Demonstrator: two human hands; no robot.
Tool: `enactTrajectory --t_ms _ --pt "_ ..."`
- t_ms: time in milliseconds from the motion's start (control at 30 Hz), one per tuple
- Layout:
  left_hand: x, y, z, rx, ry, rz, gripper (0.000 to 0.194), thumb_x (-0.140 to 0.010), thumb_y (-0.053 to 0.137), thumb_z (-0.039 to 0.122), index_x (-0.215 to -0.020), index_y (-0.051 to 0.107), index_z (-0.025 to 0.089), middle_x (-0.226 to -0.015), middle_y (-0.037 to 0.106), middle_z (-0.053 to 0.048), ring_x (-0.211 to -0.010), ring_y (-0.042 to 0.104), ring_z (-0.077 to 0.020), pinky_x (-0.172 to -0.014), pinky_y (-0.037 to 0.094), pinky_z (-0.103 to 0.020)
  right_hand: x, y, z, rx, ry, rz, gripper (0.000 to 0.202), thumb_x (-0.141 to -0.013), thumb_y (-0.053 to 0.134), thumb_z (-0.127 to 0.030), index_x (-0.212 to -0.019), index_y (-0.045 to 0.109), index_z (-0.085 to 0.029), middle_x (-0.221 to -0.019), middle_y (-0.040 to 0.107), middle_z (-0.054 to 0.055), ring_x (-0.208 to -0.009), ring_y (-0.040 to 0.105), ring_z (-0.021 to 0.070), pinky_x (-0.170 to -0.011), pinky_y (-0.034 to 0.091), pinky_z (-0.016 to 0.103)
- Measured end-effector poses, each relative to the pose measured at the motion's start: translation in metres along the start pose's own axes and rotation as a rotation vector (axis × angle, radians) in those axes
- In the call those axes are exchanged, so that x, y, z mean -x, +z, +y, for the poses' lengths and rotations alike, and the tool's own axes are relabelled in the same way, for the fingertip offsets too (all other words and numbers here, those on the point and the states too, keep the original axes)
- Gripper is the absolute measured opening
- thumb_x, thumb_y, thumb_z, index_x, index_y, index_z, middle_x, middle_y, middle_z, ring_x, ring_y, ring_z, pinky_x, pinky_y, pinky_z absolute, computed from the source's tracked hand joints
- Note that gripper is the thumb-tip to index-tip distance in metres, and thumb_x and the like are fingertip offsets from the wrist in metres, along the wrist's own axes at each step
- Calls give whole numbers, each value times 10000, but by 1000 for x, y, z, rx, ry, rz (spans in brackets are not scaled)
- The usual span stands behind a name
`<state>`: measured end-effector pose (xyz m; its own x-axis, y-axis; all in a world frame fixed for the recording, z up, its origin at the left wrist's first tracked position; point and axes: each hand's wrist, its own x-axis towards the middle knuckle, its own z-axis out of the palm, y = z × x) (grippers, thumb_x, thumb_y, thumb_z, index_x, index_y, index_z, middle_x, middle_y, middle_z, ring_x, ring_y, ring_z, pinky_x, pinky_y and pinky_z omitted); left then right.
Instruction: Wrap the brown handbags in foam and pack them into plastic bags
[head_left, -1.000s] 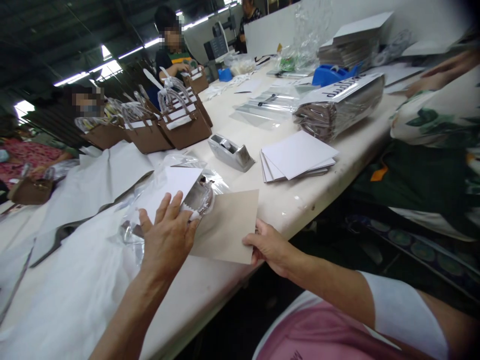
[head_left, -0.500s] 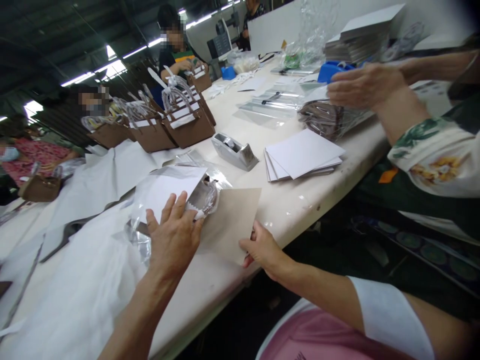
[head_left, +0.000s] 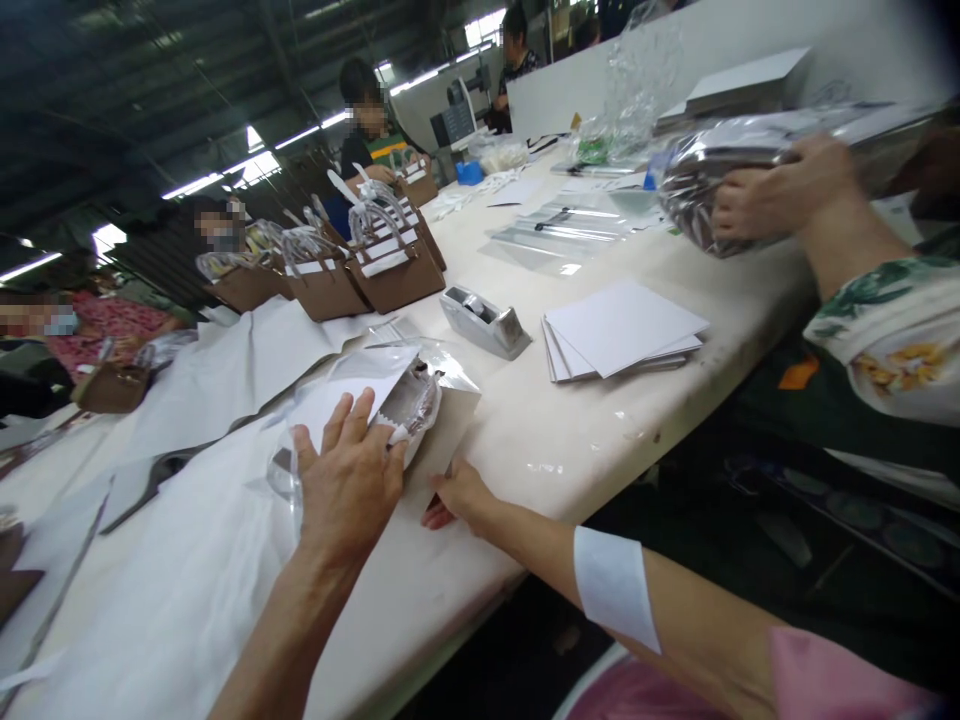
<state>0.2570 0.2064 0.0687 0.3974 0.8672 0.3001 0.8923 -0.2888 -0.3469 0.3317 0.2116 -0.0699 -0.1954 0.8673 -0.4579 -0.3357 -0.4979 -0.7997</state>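
Note:
A handbag in clear plastic (head_left: 409, 405) lies on the table in front of me, with a white card (head_left: 367, 372) over its top. My left hand (head_left: 349, 465) lies on the card and the wrapped bag, fingers spread. At the bag's near right side, my right hand (head_left: 456, 497) pinches the edge of a grey-beige cardboard sheet (head_left: 448, 425). The far part of that sheet is hidden behind the bag and plastic.
A grey tape dispenser (head_left: 486, 322) and a stack of white cards (head_left: 626, 325) stand beyond. Brown handbags (head_left: 397, 270) line the back left. At right, a co-worker's hand (head_left: 787, 195) holds a plastic-wrapped bag (head_left: 694, 190). White sheeting (head_left: 187, 540) covers the left side.
My right hand has moved left, carrying the cardboard sheet in against the wrapped handbag. My left hand stays on the card. The co-worker has lifted a wrapped bag.

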Motion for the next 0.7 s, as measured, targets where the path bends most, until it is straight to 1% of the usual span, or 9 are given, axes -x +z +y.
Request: enactTrajectory --t_ms 67,133,167,267,367,500,600,667,700 --pt "-2 0 -4 6 -17 2 219 -842 413 285 -897 601 186 -1340 414 -105 -1257 332 -284 -959 251 -612 -2 -6 -2 76 6 9 244 -821 470 -329 -975 412 -149 -547 510 -17 -339 475 118 -309 402 234" --pt "-2 -1 -7 17 -36 5 223 -844 410 288 -892 604 190 -1336 420 -102 -1257 333 -283 -962 251 -607 -5 -13 -4 113 -59 43 262 -823 471 -415 -900 454 -165 -549 488 -29 -338 437 81 -314 356 189" --pt "-2 -2 -8 23 -42 8 224 -843 411 289 -890 606 190 -1333 424 -101 -1255 336 -284 -962 252 -605 -7 -15 -6 116 -98 57 262 -830 460 -431 -866 470 -172 -566 484 -32 -357 428 64 -330 347 171" --pt "0 -4 -12 36 -57 21 224 -840 414 287 -883 608 185 -1325 434 -105 -1249 345 -286 -960 263 -596 -20 -10 -10 94 -157 45 260 -868 415 -396 -811 510 -161 -596 492 -32 -425 433 49 -380 357 156" --pt "3 -5 -15 44 -67 27 219 -838 417 280 -878 608 182 -1324 436 -107 -1250 346 -285 -963 274 -578 -34 3 -12 55 -143 33 274 -891 405 -360 -838 535 -124 -627 512 -24 -466 448 47 -415 373 163" --pt "8 -2 -16 61 -63 40 197 -831 433 272 -860 607 184 -1319 443 -110 -1236 371 -287 -958 304 -551 -43 11 -8 33 -97 102 247 -879 459 -340 -878 536 -105 -685 520 -19 -518 471 44 -454 400 167" --pt "16 5 -11 61 -51 69 173 -826 450 259 -824 609 190 -1315 450 -101 -1228 383 -291 -967 309 -533 -42 10 -5 42 -72 168 218 -873 476 -317 -893 529 -106 -676 507 -27 -498 450 38 -444 393 163" --pt "24 9 -3 54 -22 103 161 -823 462 239 -818 612 182 -1297 472 -100 -1204 415 -288 -966 329 -501 -41 9 -4 49 -86 183 219 -871 479 -319 -886 530 -106 -668 505 -30 -484 438 35 -438 387 162" --pt "29 10 1 54 14 130 156 -822 467 226 -831 615 178 -1280 490 -99 -1179 445 -280 -950 358 -469 -40 8 -3 50 -105 178 224 -870 479 -323 -879 532 -105 -671 510 -28 -488 443 36 -442 392 164"
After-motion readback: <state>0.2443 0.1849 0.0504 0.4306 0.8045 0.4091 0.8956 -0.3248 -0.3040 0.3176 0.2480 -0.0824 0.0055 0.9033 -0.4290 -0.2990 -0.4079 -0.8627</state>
